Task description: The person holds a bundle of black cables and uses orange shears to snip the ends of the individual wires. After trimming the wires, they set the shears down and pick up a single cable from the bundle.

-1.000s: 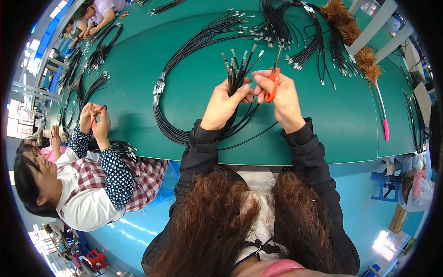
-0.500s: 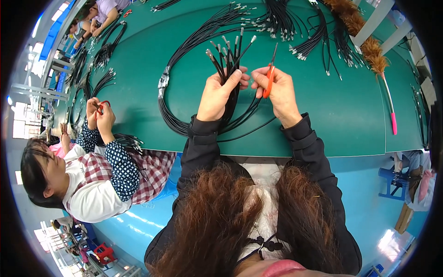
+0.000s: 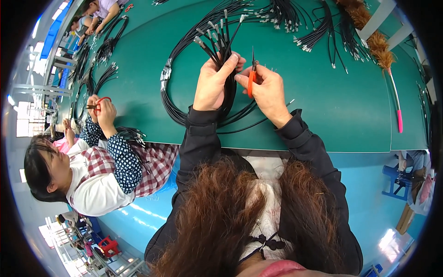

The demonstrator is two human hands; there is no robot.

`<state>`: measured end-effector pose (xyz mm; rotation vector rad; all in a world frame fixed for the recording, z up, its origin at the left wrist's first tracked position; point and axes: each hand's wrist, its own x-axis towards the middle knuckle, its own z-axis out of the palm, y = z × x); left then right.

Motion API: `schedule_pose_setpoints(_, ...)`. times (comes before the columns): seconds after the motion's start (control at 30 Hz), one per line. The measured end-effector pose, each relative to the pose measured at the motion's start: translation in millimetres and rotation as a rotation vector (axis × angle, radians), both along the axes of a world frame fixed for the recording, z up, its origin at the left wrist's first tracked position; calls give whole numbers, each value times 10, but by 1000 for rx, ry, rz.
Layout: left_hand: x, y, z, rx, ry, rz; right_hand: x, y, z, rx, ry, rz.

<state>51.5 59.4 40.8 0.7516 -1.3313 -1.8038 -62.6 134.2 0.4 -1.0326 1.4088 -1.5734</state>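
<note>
We see a bundle of black cables (image 3: 221,46), coiled in a loop on the green table (image 3: 323,106), its metal-tipped ends fanning upward. Our left hand (image 3: 213,85) has its fingers clenched around the bundle; our right hand (image 3: 267,90) grips orange-handled cutters (image 3: 252,76) just beside it. Compared with half a second ago, the cable ends stand higher and more spread, and the cutters sit closer to the bundle.

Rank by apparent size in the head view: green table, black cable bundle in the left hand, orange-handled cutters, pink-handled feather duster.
1. Green table
2. Black cable bundle
3. Feather duster, though it lies farther off, so unsure
4. Orange-handled cutters in the right hand
</note>
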Motion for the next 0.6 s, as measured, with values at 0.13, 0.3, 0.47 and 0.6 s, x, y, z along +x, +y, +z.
schedule_pose_setpoints(0.13,29,-9,-16,-35,-32,-11,52,15,92,1,238,-23)
schedule_pose_setpoints(0.3,76,-69,57,-80,-131,-72,56,24,96,40,271,-38)
schedule_pose_setpoints(0.47,167,-116,125,-126,-222,-155,86,52,-17,57,205,-48)
schedule_pose_setpoints(0.6,204,-155,148,-168,-247,-188,112,102,32,5,-175,5)
